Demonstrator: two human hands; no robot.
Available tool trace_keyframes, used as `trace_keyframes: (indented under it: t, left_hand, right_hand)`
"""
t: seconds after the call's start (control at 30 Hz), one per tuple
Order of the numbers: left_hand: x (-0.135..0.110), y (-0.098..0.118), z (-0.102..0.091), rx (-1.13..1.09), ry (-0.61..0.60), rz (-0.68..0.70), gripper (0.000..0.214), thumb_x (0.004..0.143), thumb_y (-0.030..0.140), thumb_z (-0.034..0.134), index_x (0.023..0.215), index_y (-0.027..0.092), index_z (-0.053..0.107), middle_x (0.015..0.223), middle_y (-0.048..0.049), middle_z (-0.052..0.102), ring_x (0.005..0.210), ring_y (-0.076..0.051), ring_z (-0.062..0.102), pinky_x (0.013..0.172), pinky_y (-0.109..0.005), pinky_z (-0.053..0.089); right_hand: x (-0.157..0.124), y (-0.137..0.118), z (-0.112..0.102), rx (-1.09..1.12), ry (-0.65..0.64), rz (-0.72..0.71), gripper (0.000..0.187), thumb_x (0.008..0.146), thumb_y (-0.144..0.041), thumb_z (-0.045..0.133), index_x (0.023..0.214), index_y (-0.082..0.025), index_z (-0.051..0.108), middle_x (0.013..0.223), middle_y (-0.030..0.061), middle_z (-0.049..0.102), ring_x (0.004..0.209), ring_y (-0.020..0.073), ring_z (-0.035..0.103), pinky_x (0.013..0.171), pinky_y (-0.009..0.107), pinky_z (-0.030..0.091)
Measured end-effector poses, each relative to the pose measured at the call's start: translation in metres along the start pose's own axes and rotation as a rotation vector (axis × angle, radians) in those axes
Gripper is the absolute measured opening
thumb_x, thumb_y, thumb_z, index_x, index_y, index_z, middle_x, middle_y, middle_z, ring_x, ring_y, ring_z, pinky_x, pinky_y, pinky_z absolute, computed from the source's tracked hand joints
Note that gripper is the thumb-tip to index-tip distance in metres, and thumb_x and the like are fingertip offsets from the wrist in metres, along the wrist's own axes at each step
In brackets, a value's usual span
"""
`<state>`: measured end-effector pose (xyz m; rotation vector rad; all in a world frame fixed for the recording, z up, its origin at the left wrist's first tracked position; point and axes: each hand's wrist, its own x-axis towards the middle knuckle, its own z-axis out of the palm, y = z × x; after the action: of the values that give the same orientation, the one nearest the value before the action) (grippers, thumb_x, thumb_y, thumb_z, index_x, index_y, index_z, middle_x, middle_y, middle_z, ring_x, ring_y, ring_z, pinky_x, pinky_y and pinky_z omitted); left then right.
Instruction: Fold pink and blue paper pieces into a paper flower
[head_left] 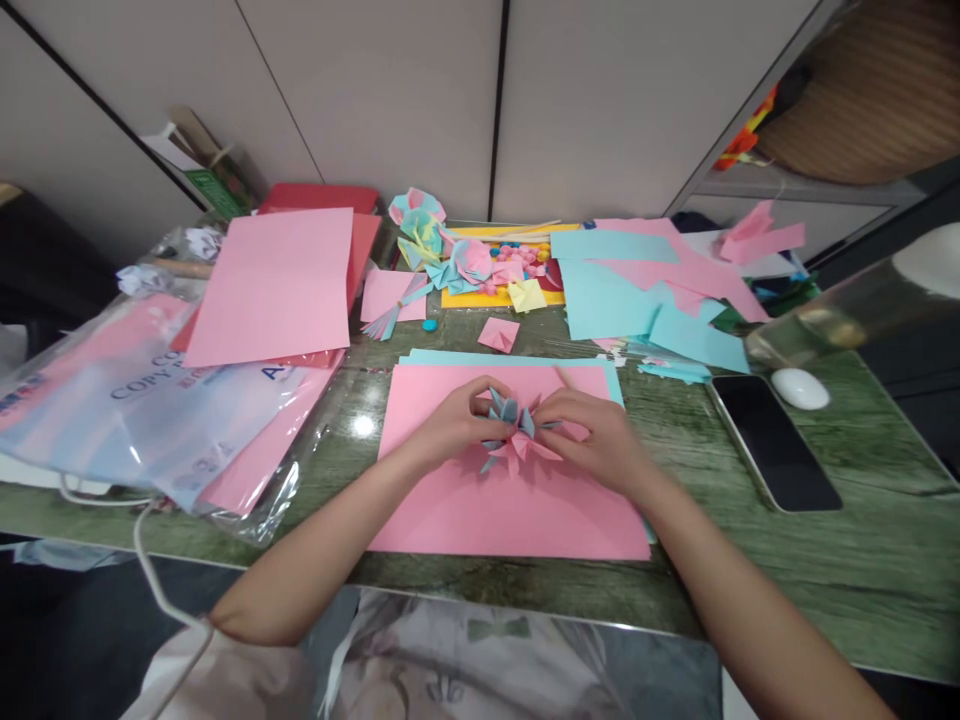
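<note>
A folded paper flower [519, 443] in pink and blue-grey, with pointed petals, is held between my two hands. It is just over a stack of pink paper sheets [480, 515], with light blue sheets showing at the edges. My left hand [459, 425] pinches the blue petals from the left, thumb and fingers closed. From the right, my right hand [589, 435] closes its fingertips on the flower's right side. Those fingertips partly hide the petals. Beyond the stack lies a small folded pink paper square [499, 335].
Finished paper flowers [420, 225] and a yellow tray of small beads [517, 262] stand at the back. Left are a pink sheet [277, 290] and a plastic paper bag [150, 400]. Right are blue sheets [607, 300], a phone [776, 440] and a white oval object [801, 388].
</note>
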<state>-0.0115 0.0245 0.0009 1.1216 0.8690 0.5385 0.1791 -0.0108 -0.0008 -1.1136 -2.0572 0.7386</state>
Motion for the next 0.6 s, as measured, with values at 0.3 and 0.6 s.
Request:
trace_keyframes:
  t: [0.3,0.6]
  left_hand:
    - [0.001,-0.005,-0.006,-0.088,-0.11,-0.02,0.032,0.059,0.014,0.063,0.087,0.018,0.05,0.063,0.0043,0.052,0.046,-0.005,0.045,0.044,-0.018,0.032]
    - [0.002,-0.006,-0.003,-0.222,-0.092,-0.074,0.026,0.055,0.013,0.063,0.078,0.016,0.052,0.064,0.0028,0.05,0.05,-0.005,0.041,0.044,-0.018,0.026]
  right_hand:
    - [-0.001,0.002,0.006,0.122,-0.043,0.079,0.005,0.079,-0.022,0.055,0.079,-0.022,0.06,0.079,0.0002,0.063,0.076,0.0136,0.059,0.069,0.028,0.046]
    - [-0.001,0.0,0.014,0.189,0.035,0.07,0.004,0.08,-0.02,0.053,0.08,-0.02,0.057,0.078,0.001,0.058,0.075,0.0133,0.055,0.068,0.027,0.044]
